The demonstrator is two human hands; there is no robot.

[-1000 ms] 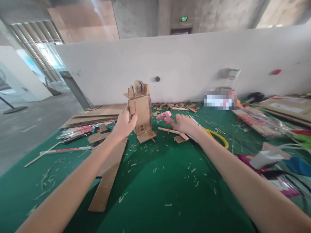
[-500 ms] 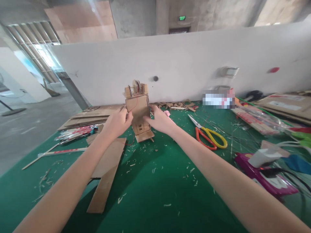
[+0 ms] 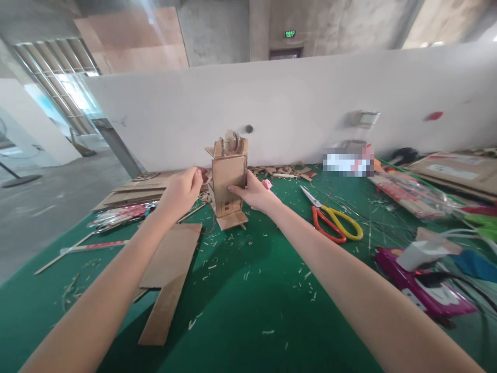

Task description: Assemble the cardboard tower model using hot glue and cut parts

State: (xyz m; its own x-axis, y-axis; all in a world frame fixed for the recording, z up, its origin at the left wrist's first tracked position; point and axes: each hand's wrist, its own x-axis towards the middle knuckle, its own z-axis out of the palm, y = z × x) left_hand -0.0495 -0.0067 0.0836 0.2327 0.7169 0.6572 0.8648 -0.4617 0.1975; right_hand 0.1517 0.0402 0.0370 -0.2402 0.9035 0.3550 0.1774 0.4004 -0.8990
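A narrow cardboard box model (image 3: 227,176) stands upright on the green table, with a cardboard flap at its foot. Round discs like a spool (image 3: 232,141) are mounted at its top. My right hand (image 3: 254,191) grips the box from its right side, thumb across the front face. Just left of the box, my left hand (image 3: 186,189) is closed with the fingertips pinched; whatever is in them is hidden. A thin red thread (image 3: 213,224) curves near the base of the box. Flat cardboard pieces (image 3: 176,259) lie below my left wrist.
Scissors with red and yellow handles (image 3: 336,223) lie to the right, and a magenta power strip (image 3: 427,290) with plugged-in cables sits nearer. Cardboard scraps (image 3: 283,172) line the white partition (image 3: 287,103). Stacked cardboard (image 3: 143,189) and wrapped sticks (image 3: 120,215) are at left.
My left hand has come off the front of the box and moved slightly left. The box has shifted a little right and stands straighter, with my right hand still on it.
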